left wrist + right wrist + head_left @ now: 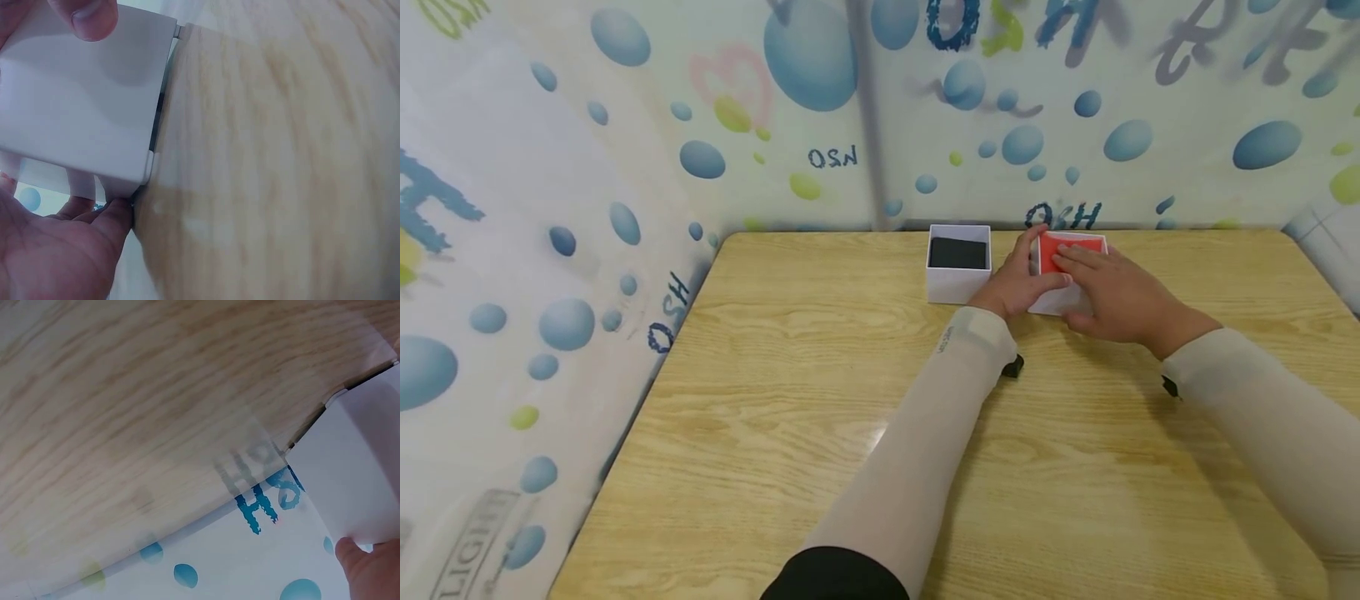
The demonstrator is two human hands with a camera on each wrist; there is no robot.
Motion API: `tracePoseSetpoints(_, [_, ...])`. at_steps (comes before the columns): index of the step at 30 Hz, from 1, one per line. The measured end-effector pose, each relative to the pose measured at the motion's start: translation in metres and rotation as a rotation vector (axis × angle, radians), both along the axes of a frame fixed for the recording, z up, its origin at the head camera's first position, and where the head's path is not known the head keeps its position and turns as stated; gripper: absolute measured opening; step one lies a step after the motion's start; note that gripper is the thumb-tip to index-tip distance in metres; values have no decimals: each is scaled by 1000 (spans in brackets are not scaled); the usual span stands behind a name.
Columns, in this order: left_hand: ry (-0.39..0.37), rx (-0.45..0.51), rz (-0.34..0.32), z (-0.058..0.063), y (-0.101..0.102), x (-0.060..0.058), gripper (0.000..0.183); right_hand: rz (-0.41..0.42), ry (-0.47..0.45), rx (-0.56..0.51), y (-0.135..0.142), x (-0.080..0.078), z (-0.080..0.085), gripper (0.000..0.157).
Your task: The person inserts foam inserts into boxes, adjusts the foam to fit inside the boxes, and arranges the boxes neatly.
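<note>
At the back right of the table stands a white box (1047,302) with a flat red piece (1052,250) in its top. My left hand (1013,279) grips the box's left side, its thumb lying across the front near the rim. In the left wrist view, that hand (62,250) has its fingers against the side of the box (81,106). From the right, my right hand (1123,296) lays straight fingers over the red piece, the thumb low by the front face. A fingertip (350,553) touches the box edge in the right wrist view.
Left of my left hand stands a second white box (955,286) with a black object (958,253) inside. The wooden table (775,400) ends at a patterned wall covering (925,142) just behind both boxes.
</note>
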State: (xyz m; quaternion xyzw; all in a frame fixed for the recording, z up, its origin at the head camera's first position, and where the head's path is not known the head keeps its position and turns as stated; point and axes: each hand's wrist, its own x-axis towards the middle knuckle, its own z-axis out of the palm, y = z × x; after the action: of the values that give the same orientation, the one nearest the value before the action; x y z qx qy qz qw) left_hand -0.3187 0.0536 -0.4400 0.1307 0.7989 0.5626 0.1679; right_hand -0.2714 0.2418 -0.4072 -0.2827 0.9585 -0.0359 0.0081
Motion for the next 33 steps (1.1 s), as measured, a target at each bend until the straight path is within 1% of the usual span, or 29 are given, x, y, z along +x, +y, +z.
tracePoseSetpoints(6, [-18,7,3,2,0,0,87,-15,-34,-1,-1,0,3,89])
tracePoseSetpoints(16, [-11,17,-2,1,1,1,86,-37,-85,2,-3,0,8,84])
tracePoseSetpoints(27, [7,13,-9,1,0,2,87,-58,-132,10,-5,0,11,81])
tracePoseSetpoints(33, [3,61,-16,-1,1,-1,87,-62,-144,18,-7,-2,14,81])
